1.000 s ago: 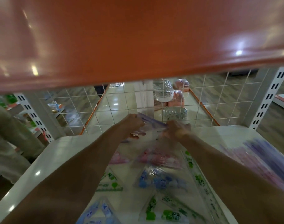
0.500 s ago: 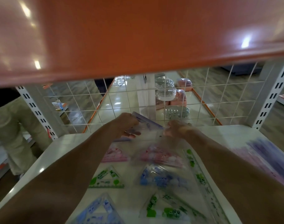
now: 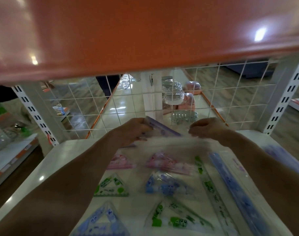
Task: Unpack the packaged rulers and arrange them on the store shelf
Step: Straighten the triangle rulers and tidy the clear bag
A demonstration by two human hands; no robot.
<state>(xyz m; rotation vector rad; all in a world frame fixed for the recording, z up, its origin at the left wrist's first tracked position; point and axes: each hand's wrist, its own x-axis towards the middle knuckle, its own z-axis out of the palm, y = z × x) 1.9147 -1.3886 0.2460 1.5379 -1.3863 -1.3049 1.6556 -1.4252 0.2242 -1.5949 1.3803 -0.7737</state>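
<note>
At the back of the white shelf point(image 3: 60, 160), my left hand point(image 3: 131, 132) grips a purple ruler set point(image 3: 159, 128). A clear plastic wrapper point(image 3: 176, 142) stretches, blurred, from that set to my right hand point(image 3: 206, 128), which pinches its other end. On the shelf below lie several printed rulers: pink set squares point(image 3: 164, 163), a green set square point(image 3: 111, 185), blue set squares point(image 3: 164, 184), a long green ruler point(image 3: 211, 186) and a long blue ruler point(image 3: 234, 183).
An orange shelf point(image 3: 145, 31) hangs low overhead. A white wire grid point(image 3: 230, 97) backs the shelf between slotted uprights point(image 3: 285, 96). Behind the grid stand clear and pink packaged goods point(image 3: 179, 97). A person in beige point(image 3: 2, 106) stands at far left.
My hands have drawn apart, the right one moving rightward, and the clear wrapper now stretches between them. The camera has tilted slightly.
</note>
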